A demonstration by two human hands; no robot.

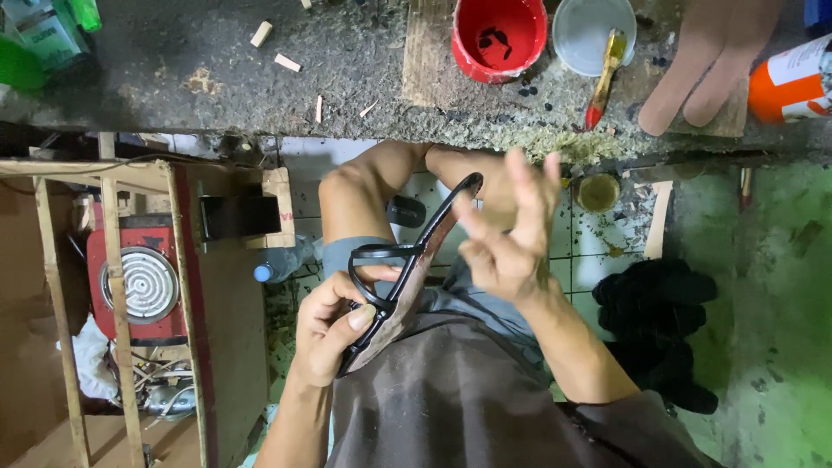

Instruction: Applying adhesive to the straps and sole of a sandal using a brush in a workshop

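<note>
Your left hand [329,329] is closed around the lower end of a sandal sole [400,299] with black straps [381,260], thumb pressed flat on the strap side and fingers curled behind it. The sole sits over your lap, above the brown apron [451,399], and its long axis runs up and to the right, from your left palm toward the bench [217,78], with the toe end reaching just to your right hand [511,234]. That right hand is lifted beside the top of the sole, fingers half spread and loosely curled, holding nothing that you can make out; its fingertips are at or just beside the upper strap loop, though whether they touch it cannot be told. So the left hand carries the sandal, and the right is nearer its far tip. On the bench ahead stand a red bowl [500,39], a white cup [594,30] and a brush [605,74].
</note>
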